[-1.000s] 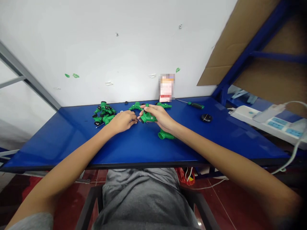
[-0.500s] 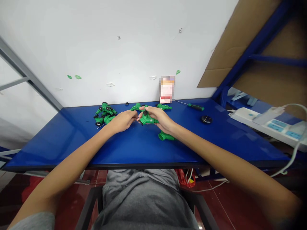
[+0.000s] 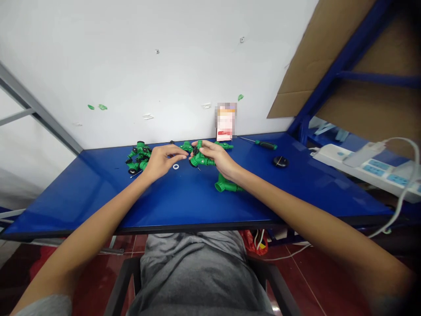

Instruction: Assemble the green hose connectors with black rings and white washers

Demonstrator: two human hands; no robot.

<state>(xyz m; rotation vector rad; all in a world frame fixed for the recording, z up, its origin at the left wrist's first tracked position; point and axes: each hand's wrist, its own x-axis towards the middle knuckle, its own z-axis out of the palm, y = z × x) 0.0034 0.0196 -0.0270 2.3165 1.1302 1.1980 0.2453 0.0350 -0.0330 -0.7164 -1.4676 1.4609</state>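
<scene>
At twelve o'clock on the blue workbench (image 3: 82, 197), we grip a green plastic pipe fitting (image 3: 201, 161) securely in our curled right hand (image 3: 215, 154), while our open left hand (image 3: 161, 160) lies just beside a white washer (image 3: 176, 166).

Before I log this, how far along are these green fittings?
Done, it seems: a heap of green fittings with black parts lies toward the left of the blue table. In hand: the right hand grips a green fitting, with the left hand close beside it. Left to do, perhaps: a bigger green fitting and a white washer lie loose on the table.
</scene>
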